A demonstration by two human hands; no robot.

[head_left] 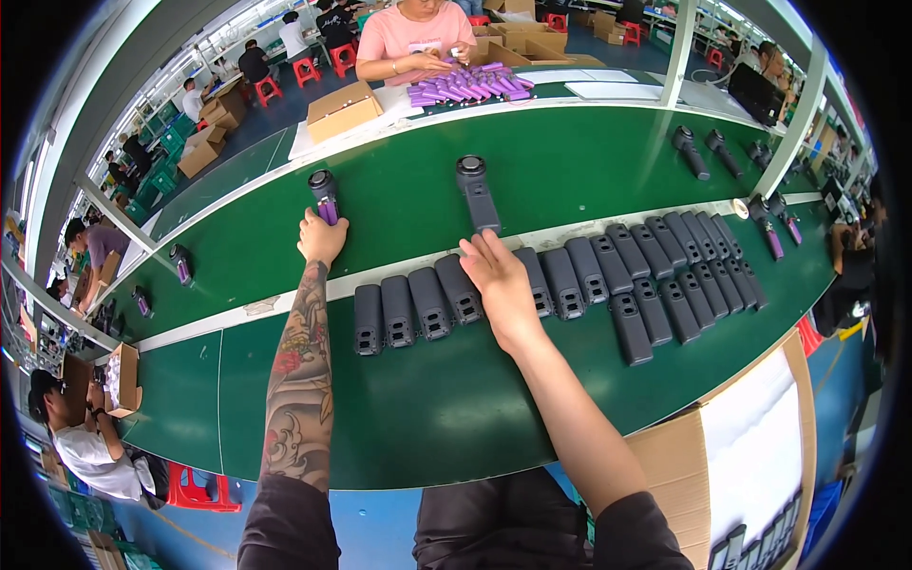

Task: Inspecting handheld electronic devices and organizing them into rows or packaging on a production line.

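My left hand [323, 237] is closed on the lower end of a dark handheld device with a round head [322, 182], whose purple cells show at its uncased grip. My right hand [498, 283] has its fingers stretched out, with the fingertips at the lower end of another round-headed handheld device [478, 198] that has a full grey casing. Whether they touch it I cannot tell. Beneath and beside my right hand runs a row of dark grey casings [429, 302], lying side by side on the green worktable [427, 399]. The right palm is hidden.
More casings [684, 304] lie in rows at the right. Further devices stand on the green belt [399, 180] at both ends. Across it, a person [418, 43] handles purple cells [470, 85] beside a cardboard box [344, 109]. An open carton [750, 437] is at my lower right.
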